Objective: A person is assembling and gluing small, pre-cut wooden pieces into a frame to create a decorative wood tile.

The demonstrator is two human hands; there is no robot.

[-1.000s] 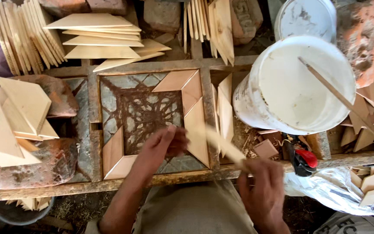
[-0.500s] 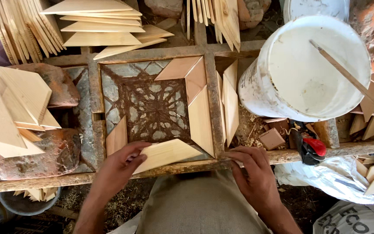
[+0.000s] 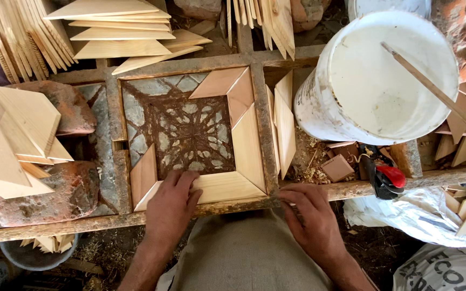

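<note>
The left hand [image 3: 172, 202] lies flat and open on a pale, smooth wooden trapezoid strip [image 3: 214, 187] inside the square wooden frame [image 3: 262, 129]. The right hand [image 3: 309, 213], fingers bent and holding nothing, rests on the frame's rough near edge. A white plastic bucket [image 3: 376, 81] stands beyond the right hand.

The pale, flat trapezoid wood pieces [image 3: 227, 186] in the square wooden frame [image 3: 262, 134] look smooth, matt and unfinished, while the frame's timber is dark, rough and glue-stained. The round white plastic bucket [image 3: 373, 86] is smeared and dull, the reddish stones [image 3: 44, 196] coarse, the crumpled clear plastic sheet [image 3: 405, 215] glossy.

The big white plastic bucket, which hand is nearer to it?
Right hand, resting on the frame edge below-left of the white plastic bucket; left hand lies farther left.
</note>
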